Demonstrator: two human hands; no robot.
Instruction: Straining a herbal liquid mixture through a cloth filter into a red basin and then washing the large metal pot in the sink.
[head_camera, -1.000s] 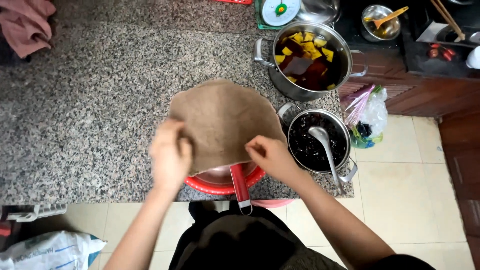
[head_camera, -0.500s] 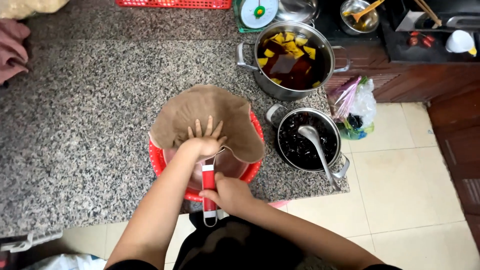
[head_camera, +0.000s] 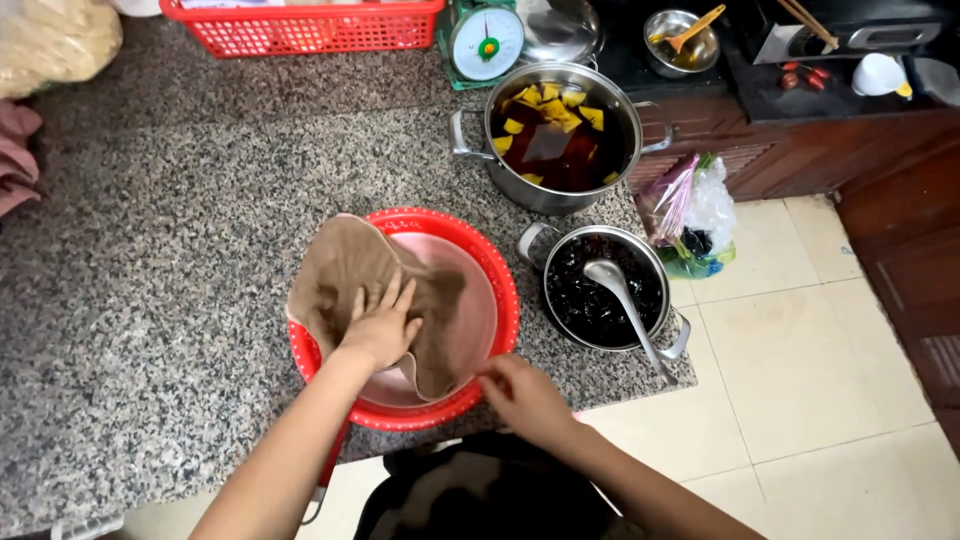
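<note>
Nearest the camera, the right hand (head_camera: 522, 392) rests at the front rim of the red basin (head_camera: 500, 290), its fingers curled at the edge; whether that grip is clenched on the rim or only touching it cannot be told. Just beyond, the left hand (head_camera: 383, 325) lies flat with fingers spread, its grip released, pressing down on the brown cloth (head_camera: 345, 270). The cloth is draped inside a pink bowl (head_camera: 470, 310) that sits nested in the red basin, and it covers the bowl's left half and hangs over the left rim. A red handle (head_camera: 330, 465) pokes out below the basin's front edge, over the lip of the speckled granite bench (head_camera: 150, 250).

To the right of the basin, just beside it, stands a small steel pot (head_camera: 600, 290) of dark jelly-like pieces with a metal ladle (head_camera: 625, 305) lying in it. Farther back is a larger steel pot (head_camera: 555, 135) holding dark liquid with yellow chunks floating on top. A bundle of plastic bags (head_camera: 690, 210) sits off the bench's right edge. At the far side are a red plastic basket (head_camera: 300, 25) and a green kitchen scale (head_camera: 483, 40).
</note>
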